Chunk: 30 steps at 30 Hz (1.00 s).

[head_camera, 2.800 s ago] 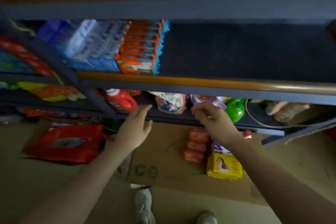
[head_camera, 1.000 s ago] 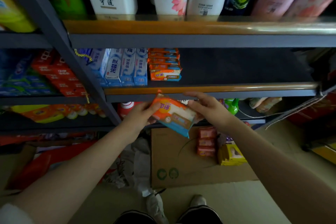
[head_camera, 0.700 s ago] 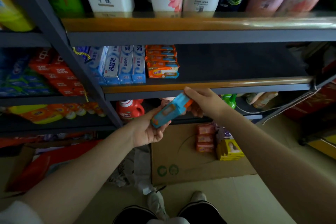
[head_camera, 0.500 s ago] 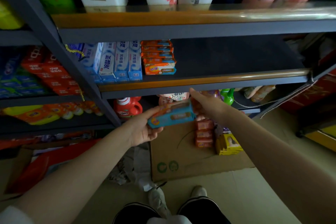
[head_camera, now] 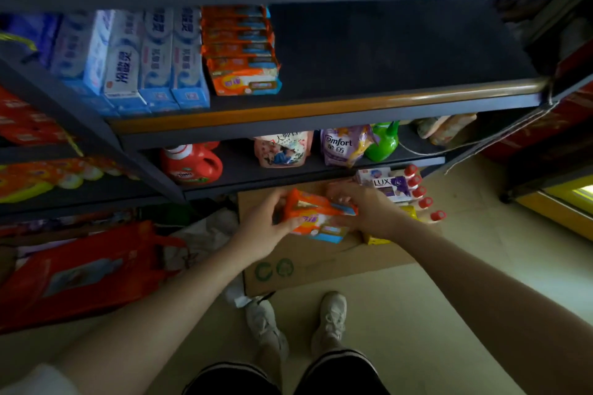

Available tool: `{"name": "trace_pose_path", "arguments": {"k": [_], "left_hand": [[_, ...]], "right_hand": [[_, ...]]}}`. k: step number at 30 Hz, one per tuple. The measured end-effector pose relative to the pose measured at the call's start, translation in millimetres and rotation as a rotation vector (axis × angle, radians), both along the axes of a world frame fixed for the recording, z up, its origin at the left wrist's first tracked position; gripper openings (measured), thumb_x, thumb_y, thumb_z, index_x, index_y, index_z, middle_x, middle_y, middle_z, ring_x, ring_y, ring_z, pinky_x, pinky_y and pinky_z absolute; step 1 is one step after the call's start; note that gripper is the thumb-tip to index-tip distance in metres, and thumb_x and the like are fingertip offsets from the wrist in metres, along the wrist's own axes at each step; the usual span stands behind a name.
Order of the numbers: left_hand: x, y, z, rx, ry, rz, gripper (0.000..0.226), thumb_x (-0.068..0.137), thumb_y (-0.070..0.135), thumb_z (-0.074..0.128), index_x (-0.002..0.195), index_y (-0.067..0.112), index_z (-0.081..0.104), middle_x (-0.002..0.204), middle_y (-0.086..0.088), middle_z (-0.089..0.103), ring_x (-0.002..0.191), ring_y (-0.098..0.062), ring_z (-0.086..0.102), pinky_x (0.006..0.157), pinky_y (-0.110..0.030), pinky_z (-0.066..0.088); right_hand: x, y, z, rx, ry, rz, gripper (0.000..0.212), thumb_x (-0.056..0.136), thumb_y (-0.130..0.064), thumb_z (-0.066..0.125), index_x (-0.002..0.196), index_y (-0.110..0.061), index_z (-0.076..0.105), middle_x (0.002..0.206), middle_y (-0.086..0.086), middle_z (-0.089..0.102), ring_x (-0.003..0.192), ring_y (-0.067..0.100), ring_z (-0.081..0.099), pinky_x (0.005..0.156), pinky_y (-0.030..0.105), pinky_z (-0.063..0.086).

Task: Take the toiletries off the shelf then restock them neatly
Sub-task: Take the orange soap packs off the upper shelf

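Orange and blue soap packs (head_camera: 316, 216) sit between both hands, low over a flattened cardboard sheet (head_camera: 324, 261) on the floor. My left hand (head_camera: 263, 224) grips their left end and my right hand (head_camera: 365, 207) grips the right end. On the middle shelf (head_camera: 321, 106), a row of the same soap packs (head_camera: 240, 51) stands beside blue and white toothpaste boxes (head_camera: 154, 58). The right part of that shelf is bare. LUX soap boxes (head_camera: 390, 186), a yellow box (head_camera: 409, 212) and several red-capped bottles (head_camera: 420, 192) lie on the cardboard.
The lower shelf holds a red detergent jug (head_camera: 191, 163), a pink pouch (head_camera: 282, 147), a purple Comfort pouch (head_camera: 343, 146) and a green bottle (head_camera: 383, 141). A red bag (head_camera: 80, 272) lies on the floor at the left. My white shoes (head_camera: 266, 324) stand just before the cardboard.
Both hands have dropped from shelf height to just above the cardboard on the floor, still holding soap packs. The camera has tilted down, so the top shelf's bottles have left the view.
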State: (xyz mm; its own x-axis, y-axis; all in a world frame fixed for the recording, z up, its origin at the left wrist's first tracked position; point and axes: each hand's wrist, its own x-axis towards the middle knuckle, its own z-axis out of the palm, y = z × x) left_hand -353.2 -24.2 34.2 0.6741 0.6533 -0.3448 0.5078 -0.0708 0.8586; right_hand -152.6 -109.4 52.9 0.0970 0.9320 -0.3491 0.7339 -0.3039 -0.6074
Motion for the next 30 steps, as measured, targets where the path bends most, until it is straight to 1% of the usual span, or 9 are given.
{"name": "trace_pose_path", "arguments": {"k": [3, 6, 9, 13, 16, 21, 23, 26, 30], "left_hand": [[13, -15, -44, -0.177, 0.055, 0.074, 0.043, 0.086, 0.024, 0.064, 0.124, 0.018, 0.045, 0.107, 0.007, 0.055, 0.098, -0.009, 0.055, 0.074, -0.016, 0.044], [27, -24, -95, -0.244, 0.097, 0.276, 0.037, 0.079, 0.031, 0.072, 0.107, 0.02, 0.051, 0.101, -0.003, 0.062, 0.096, -0.022, 0.062, 0.084, -0.036, 0.05], [45, -15, -145, -0.315, 0.168, 0.531, 0.034, 0.077, 0.036, 0.073, 0.096, 0.02, 0.05, 0.098, -0.009, 0.063, 0.093, -0.028, 0.062, 0.082, -0.04, 0.051], [68, 9, -205, -0.479, 0.145, 0.746, 0.038, 0.084, 0.038, 0.065, 0.109, 0.018, 0.046, 0.111, -0.013, 0.06, 0.095, -0.031, 0.062, 0.065, -0.031, 0.054], [82, 24, -243, -0.454, 0.148, 0.79, 0.045, 0.087, 0.036, 0.061, 0.122, 0.013, 0.045, 0.117, -0.015, 0.058, 0.101, -0.031, 0.06, 0.086, -0.042, 0.051], [105, 36, -275, -0.393, 0.156, 0.719, 0.04, 0.092, 0.034, 0.054, 0.122, 0.008, 0.05, 0.111, -0.012, 0.06, 0.1, -0.031, 0.061, 0.076, -0.033, 0.049], [112, 35, -283, -0.326, 0.196, 0.637, 0.036, 0.094, 0.036, 0.049, 0.118, 0.01, 0.054, 0.113, -0.013, 0.063, 0.099, -0.029, 0.061, 0.078, -0.033, 0.048], [114, 37, -287, -0.17, 0.398, 0.462, 0.037, 0.097, 0.035, 0.042, 0.12, 0.008, 0.053, 0.114, -0.013, 0.061, 0.101, -0.03, 0.06, 0.084, -0.035, 0.049], [104, 42, -293, -0.019, 0.56, 0.224, 0.035, 0.097, 0.036, 0.04, 0.121, 0.013, 0.052, 0.119, -0.011, 0.058, 0.099, -0.024, 0.058, 0.079, -0.033, 0.048]], "right_hand": [[10, -16, -36, -0.046, -0.063, -0.057, 0.037, 0.083, -0.024, 0.068, 0.117, -0.014, 0.058, 0.112, 0.005, 0.062, 0.099, 0.016, 0.057, 0.077, 0.018, 0.037], [26, -21, -67, -0.084, -0.105, -0.155, 0.026, 0.085, -0.016, 0.062, 0.111, -0.015, 0.063, 0.108, 0.007, 0.064, 0.101, 0.026, 0.06, 0.084, 0.031, 0.045], [47, -5, -89, -0.14, -0.096, -0.184, 0.022, 0.087, -0.012, 0.056, 0.108, -0.01, 0.064, 0.105, 0.012, 0.067, 0.1, 0.029, 0.061, 0.082, 0.031, 0.046], [70, 28, -123, -0.138, -0.101, -0.209, 0.022, 0.091, -0.018, 0.052, 0.109, -0.014, 0.064, 0.107, 0.009, 0.066, 0.1, 0.026, 0.06, 0.078, 0.025, 0.041], [81, 48, -149, -0.118, -0.081, -0.188, 0.021, 0.092, -0.018, 0.052, 0.108, -0.014, 0.064, 0.106, 0.009, 0.066, 0.1, 0.025, 0.059, 0.081, 0.026, 0.042], [90, 70, -167, -0.009, 0.008, -0.159, 0.015, 0.09, -0.014, 0.054, 0.099, -0.013, 0.067, 0.091, 0.0, 0.063, 0.086, 0.013, 0.057, 0.067, 0.016, 0.038], [92, 75, -169, 0.009, 0.067, -0.166, 0.014, 0.09, -0.012, 0.055, 0.098, -0.013, 0.067, 0.088, -0.003, 0.062, 0.081, 0.009, 0.057, 0.06, 0.008, 0.038], [91, 76, -163, 0.05, 0.119, -0.136, 0.013, 0.089, -0.008, 0.056, 0.096, -0.014, 0.067, 0.084, -0.008, 0.061, 0.073, -0.001, 0.054, 0.064, 0.0, 0.038], [79, 80, -125, 0.101, 0.211, -0.048, 0.014, 0.09, -0.013, 0.056, 0.091, -0.026, 0.06, 0.087, -0.012, 0.064, 0.081, 0.002, 0.06, 0.073, 0.009, 0.045]]}}
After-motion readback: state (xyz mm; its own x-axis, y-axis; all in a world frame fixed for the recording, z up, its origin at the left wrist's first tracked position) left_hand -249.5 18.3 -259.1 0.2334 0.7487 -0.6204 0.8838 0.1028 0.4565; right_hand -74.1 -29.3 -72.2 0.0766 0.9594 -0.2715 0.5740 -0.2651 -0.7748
